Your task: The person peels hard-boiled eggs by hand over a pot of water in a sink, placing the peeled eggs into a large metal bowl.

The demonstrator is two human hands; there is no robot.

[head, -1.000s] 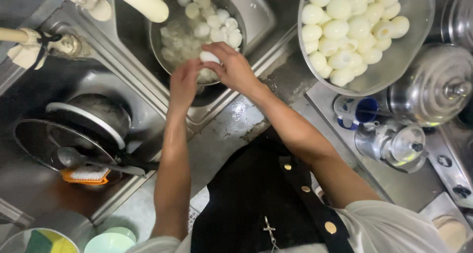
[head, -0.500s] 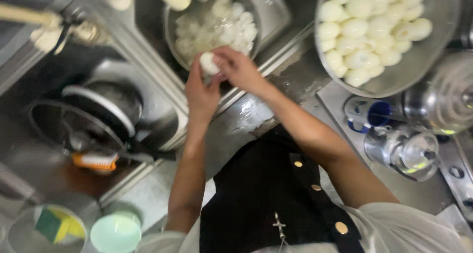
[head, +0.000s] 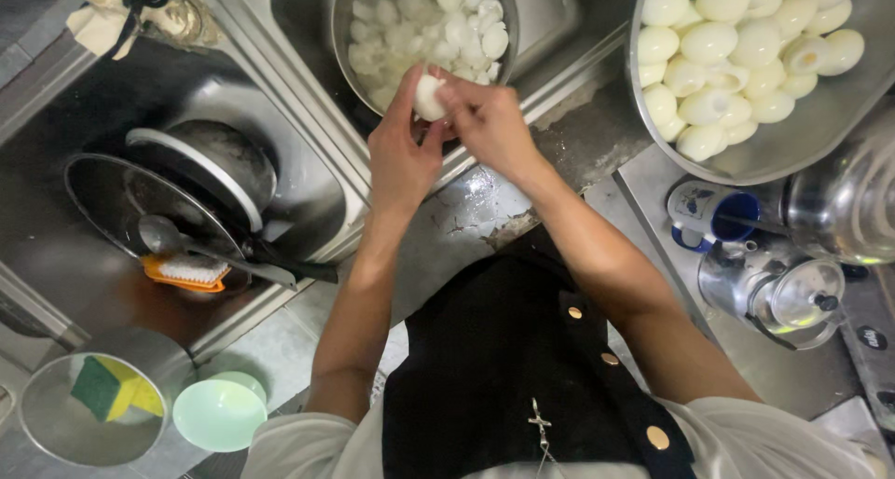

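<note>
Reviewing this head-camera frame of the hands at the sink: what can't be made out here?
- Egg: mostly covered by the left hand and right hand; how much shell remains is unclear.
- Pot of eggs in water: its far rim is cut off by the top edge.
- Bowl of peeled eggs: cut off by the top and right edges.
- Glass lid at right: blurred, its shape unclear.

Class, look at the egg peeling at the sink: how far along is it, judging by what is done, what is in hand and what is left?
Done: a big bowl heaped with peeled eggs. In hand: the left hand and right hand hold one egg over the sink. Left: a pot of eggs in water, apparently unpeeled.
</note>
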